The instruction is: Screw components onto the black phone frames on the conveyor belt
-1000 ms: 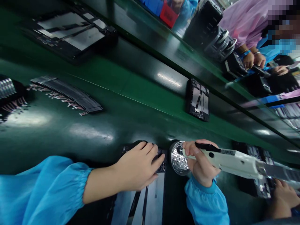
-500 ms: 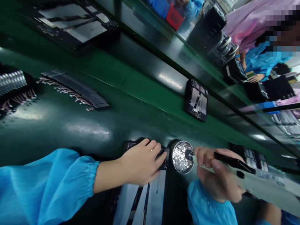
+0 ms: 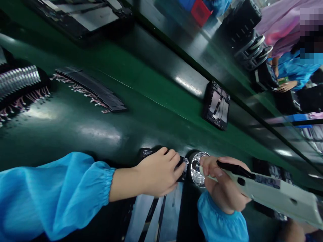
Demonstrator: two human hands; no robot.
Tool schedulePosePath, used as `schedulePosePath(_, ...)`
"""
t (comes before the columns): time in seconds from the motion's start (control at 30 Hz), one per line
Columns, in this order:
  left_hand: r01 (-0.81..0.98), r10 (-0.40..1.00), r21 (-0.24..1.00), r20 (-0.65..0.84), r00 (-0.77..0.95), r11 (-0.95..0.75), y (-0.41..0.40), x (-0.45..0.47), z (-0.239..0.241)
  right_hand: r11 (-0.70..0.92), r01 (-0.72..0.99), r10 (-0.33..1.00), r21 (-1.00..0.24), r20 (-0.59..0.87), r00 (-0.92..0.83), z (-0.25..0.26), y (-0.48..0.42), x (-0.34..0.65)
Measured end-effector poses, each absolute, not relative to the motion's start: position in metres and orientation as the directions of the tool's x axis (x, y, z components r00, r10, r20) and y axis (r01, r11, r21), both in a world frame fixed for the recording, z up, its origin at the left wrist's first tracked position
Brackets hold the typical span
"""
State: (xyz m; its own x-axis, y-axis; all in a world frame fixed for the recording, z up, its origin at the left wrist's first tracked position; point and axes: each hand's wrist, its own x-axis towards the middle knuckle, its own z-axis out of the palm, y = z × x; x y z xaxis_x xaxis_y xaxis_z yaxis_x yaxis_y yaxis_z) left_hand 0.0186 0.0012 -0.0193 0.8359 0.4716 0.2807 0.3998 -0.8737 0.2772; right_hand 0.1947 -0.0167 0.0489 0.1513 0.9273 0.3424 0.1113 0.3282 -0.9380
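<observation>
My left hand (image 3: 159, 173) lies across the upper end of an opened tablet (image 3: 170, 198), fingers bent over its dark frame. Light battery panels and black ribbon cables show below the wrist. In my right hand (image 3: 225, 185) is a pale electric screwdriver (image 3: 280, 195) with a black lever, my fingers wrapped around it near the bit end. Its tip reaches into a round metal screw dish (image 3: 199, 178) with a perforated, shiny top, just right of the tablet. My fingers cover the tip.
Two rows of small wired parts, one dark (image 3: 93, 89) and one silvery (image 3: 20, 82), lie at left. Other opened tablets rest on the far ledge (image 3: 217, 106), at upper left (image 3: 83, 20) and at right (image 3: 270, 168). A person's hands (image 3: 286, 86) work across the bench.
The screwdriver's bit end has moved left and lower over the screw dish, its body tilting. My left hand stays on the tablet. The whole view has shifted slightly.
</observation>
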Motion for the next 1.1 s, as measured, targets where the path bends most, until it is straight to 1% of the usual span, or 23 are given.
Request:
schedulePosePath(0.1, 0.400, 0.470, 0.274, 0.281, 0.837, -0.875, 0.001, 0.019, -0.019, 0.330, 0.112, 0.927, -0.937, 0.344, 0.147, 0.048, -0.015, 0.193)
schedulePosePath(0.27, 0.398, 0.464, 0.269, 0.260, 0.847, -0.877, 0.003, 0.018, -0.015, 0.386, 0.088, 0.914, -0.918, 0.393, 0.099, 0.046, -0.013, 0.195)
schedulePosePath(0.43, 0.395, 0.462, 0.272, 0.258, 0.849, -0.878, 0.004, 0.018, -0.012, 0.384, 0.048, 0.916, -0.922, 0.387, 0.103, 0.045, -0.012, 0.193)
schedulePosePath(0.77, 0.385, 0.443, 0.253, 0.237, 0.865, -0.888, 0.004, 0.016, -0.012, 0.344, 0.021, 0.929, -0.939, 0.344, 0.139, 0.038, -0.014, 0.194)
schedulePosePath(0.9, 0.410, 0.465, 0.277, 0.174, 0.868, -0.869, 0.006, 0.017, -0.008, 0.384, 0.081, 0.908, -0.920, 0.392, 0.149, 0.046, -0.020, 0.208)
schedulePosePath(1.0, 0.425, 0.475, 0.313, 0.101, 0.874, -0.849, 0.008, 0.023, -0.003, 0.415, 0.116, 0.874, -0.903, 0.430, 0.227, 0.050, -0.022, 0.226)
schedulePosePath(1.1, 0.415, 0.457, 0.329, 0.060, 0.888, -0.848, 0.010, 0.032, 0.001, 0.420, 0.123, 0.850, -0.899, 0.438, 0.292, 0.046, -0.019, 0.235)
